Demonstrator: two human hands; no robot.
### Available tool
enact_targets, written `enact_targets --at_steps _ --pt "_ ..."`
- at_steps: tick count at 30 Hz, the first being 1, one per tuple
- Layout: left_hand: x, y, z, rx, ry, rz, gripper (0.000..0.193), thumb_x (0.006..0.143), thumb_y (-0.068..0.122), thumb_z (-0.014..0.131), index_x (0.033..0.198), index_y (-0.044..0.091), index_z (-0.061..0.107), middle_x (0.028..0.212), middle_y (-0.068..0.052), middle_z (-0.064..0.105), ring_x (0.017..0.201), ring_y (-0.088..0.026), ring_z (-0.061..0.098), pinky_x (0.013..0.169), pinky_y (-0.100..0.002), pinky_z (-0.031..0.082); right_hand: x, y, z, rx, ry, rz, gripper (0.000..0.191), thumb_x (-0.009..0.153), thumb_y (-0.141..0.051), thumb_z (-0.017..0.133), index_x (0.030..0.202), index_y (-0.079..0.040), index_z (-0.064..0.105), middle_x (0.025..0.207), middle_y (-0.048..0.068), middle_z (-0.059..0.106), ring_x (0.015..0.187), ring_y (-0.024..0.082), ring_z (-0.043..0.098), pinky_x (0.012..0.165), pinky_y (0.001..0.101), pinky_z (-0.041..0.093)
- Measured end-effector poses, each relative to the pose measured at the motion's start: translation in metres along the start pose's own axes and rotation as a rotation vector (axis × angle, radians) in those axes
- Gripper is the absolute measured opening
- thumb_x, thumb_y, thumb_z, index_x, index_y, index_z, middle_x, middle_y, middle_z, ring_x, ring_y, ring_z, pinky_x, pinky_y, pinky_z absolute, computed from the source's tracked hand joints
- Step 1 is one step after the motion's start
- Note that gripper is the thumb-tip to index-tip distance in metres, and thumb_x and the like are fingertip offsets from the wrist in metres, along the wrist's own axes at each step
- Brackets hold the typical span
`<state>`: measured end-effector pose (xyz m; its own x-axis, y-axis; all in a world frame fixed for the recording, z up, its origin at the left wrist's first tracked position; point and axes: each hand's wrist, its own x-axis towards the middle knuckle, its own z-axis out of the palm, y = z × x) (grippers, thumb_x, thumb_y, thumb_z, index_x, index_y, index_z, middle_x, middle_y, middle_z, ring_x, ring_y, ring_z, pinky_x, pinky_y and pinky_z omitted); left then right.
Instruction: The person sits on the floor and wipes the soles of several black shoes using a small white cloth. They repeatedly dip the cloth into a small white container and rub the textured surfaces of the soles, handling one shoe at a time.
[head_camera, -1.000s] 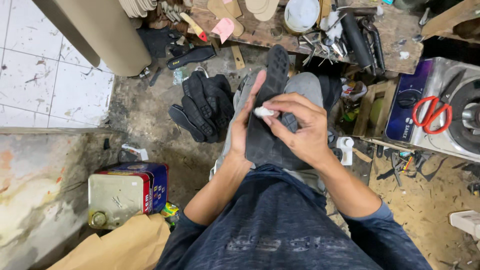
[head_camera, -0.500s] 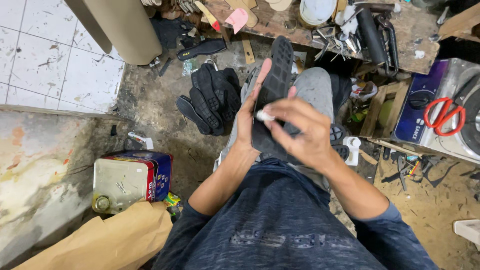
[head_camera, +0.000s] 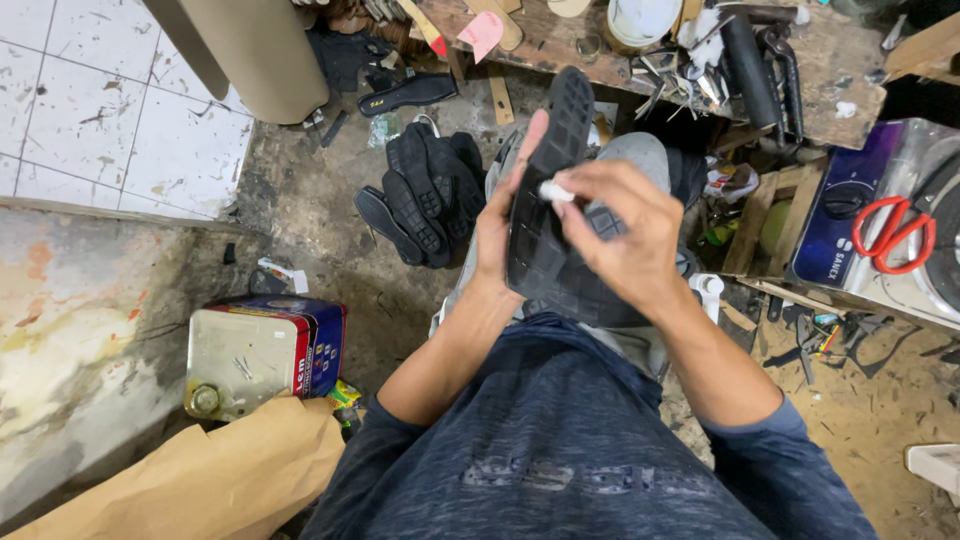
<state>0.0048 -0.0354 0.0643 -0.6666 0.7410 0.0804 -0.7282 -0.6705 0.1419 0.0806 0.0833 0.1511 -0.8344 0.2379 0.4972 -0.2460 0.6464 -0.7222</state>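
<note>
Left hand (head_camera: 497, 235) holds sole (head_camera: 545, 190); tin can (head_camera: 262, 355) closed.

A shoe sole (head_camera: 545, 190) is held upright between the left hand (head_camera: 500, 225) and the right hand (head_camera: 625, 235), above the lap. A pile of soles (head_camera: 420, 195) lies left of it; a metal can (head_camera: 265, 355) lies nearer, lower left. Scissors (head_camera: 895, 235) rest on an appliance (head_camera: 860, 215) at right.

Two hands (head_camera: 560, 235), one black sole (head_camera: 545, 190), one metal can (head_camera: 262, 355), one red scissors (head_camera: 895, 232).
</note>
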Motion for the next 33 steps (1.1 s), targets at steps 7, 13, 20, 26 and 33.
enact_targets --at_steps 7,13,20,26,33 --pt "0.006 0.006 0.0 0.002 0.138 0.015 0.059 0.109 0.021 0.042 0.166 0.014 0.027 0.161 -0.015 0.044 0.142 -0.024 0.051 0.123 -0.043 0.042 -0.016 -0.024 0.008 0.146 -0.163 -0.181 0.022 0.083 0.007 0.08 0.103 0.005 0.072 0.11 0.016 0.072 0.099 0.027 0.073 0.085 0.0338 0.06" --pt "0.006 0.011 -0.007 -0.023 0.138 0.095 0.054 0.114 0.021 0.039 0.168 0.016 0.031 0.16 -0.012 0.046 0.137 -0.023 0.055 0.122 -0.041 0.043 -0.023 -0.027 0.01 0.16 -0.181 -0.22 0.022 0.083 0.007 0.08 0.104 0.004 0.072 0.11 0.014 0.071 0.096 0.026 0.072 0.081 0.0334 0.059" --pt "0.01 0.027 -0.015 0.017 0.114 0.168 0.06 0.111 0.02 0.043 0.168 0.015 0.027 0.159 -0.012 0.047 0.14 -0.022 0.053 0.127 -0.047 0.037 -0.028 -0.025 0.009 0.203 -0.276 -0.213 0.025 0.081 0.007 0.081 0.106 0.004 0.074 0.107 0.015 0.072 0.093 0.025 0.072 0.079 0.0331 0.059" --pt "0.008 0.032 -0.015 0.01 0.071 0.191 0.065 0.11 0.021 0.047 0.17 0.014 0.023 0.161 -0.012 0.047 0.145 -0.021 0.05 0.131 -0.048 0.034 -0.032 -0.023 0.005 0.235 -0.169 -0.117 0.024 0.083 0.007 0.079 0.106 0.001 0.073 0.109 0.013 0.072 0.096 0.023 0.072 0.082 0.0321 0.058" --pt "0.007 0.033 -0.017 0.016 0.071 0.194 0.065 0.111 0.022 0.049 0.17 0.015 0.023 0.16 -0.013 0.048 0.141 -0.022 0.053 0.129 -0.048 0.037 -0.027 -0.015 0.014 0.142 -0.196 -0.168 0.021 0.082 0.005 0.08 0.102 0.003 0.073 0.108 0.015 0.072 0.094 0.025 0.072 0.08 0.0329 0.058"
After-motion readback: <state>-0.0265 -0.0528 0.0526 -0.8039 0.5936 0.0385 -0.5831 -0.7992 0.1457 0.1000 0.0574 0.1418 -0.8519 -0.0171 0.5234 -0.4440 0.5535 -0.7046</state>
